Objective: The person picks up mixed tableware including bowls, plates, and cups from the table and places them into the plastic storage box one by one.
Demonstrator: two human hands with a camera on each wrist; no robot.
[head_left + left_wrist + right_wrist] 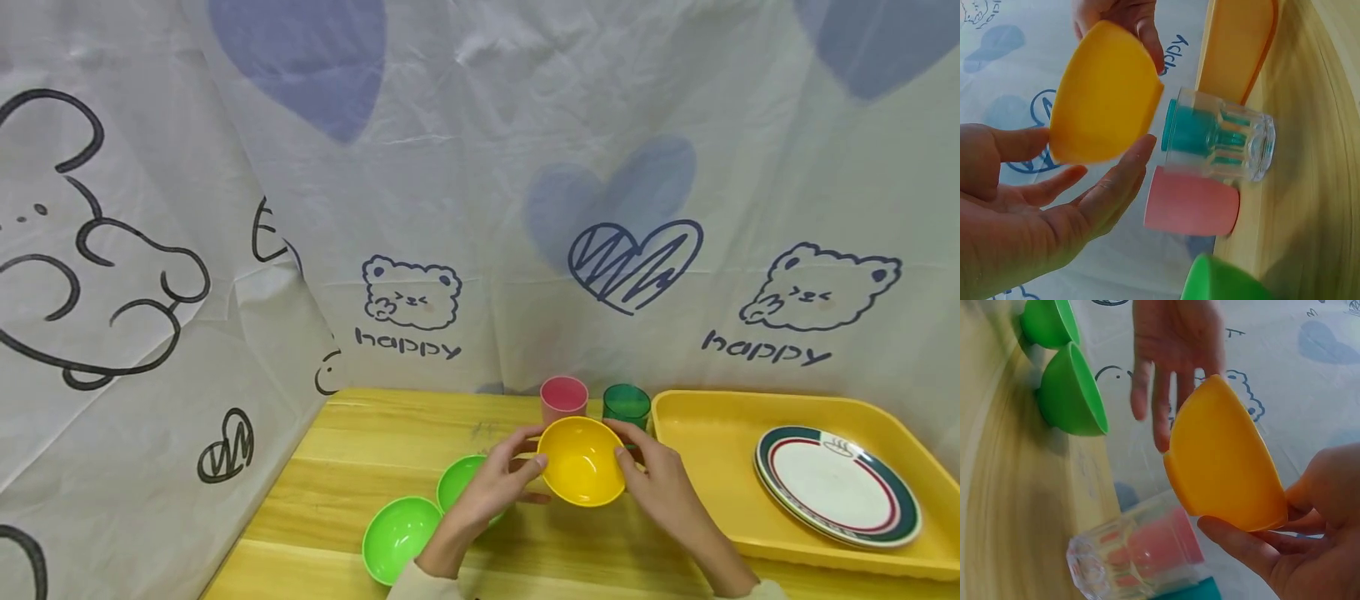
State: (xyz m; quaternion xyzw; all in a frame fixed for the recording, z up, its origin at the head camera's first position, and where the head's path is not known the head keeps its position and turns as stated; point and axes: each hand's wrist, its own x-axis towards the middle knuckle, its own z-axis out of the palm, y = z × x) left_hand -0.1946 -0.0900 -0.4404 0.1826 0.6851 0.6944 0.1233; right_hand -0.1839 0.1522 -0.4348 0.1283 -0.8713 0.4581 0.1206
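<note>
A yellow bowl (pixel 583 471) is held up above the table between both hands, its inside facing the head camera. My left hand (pixel 497 483) grips its left side, thumb at the rim and fingers beneath, as the left wrist view shows. On the opposite side my right hand (pixel 663 479) holds it the same way, with a thumb (pixel 1300 494) near the rim. Beyond the bowl stand a pink cup (pixel 564 398) and a green cup (pixel 626 403). A clear glass (pixel 1241 142) appears in the wrist views; the bowl and hands hide it from the head camera.
Two green bowls (pixel 401 540) sit on the wooden table (pixel 360 450) at the left, the farther one partly behind the left forearm. A yellow tray (pixel 701 467) at the right carries stacked white plates (pixel 832 492) with green rims. Printed cloth (pixel 480 208) hangs behind and at the left.
</note>
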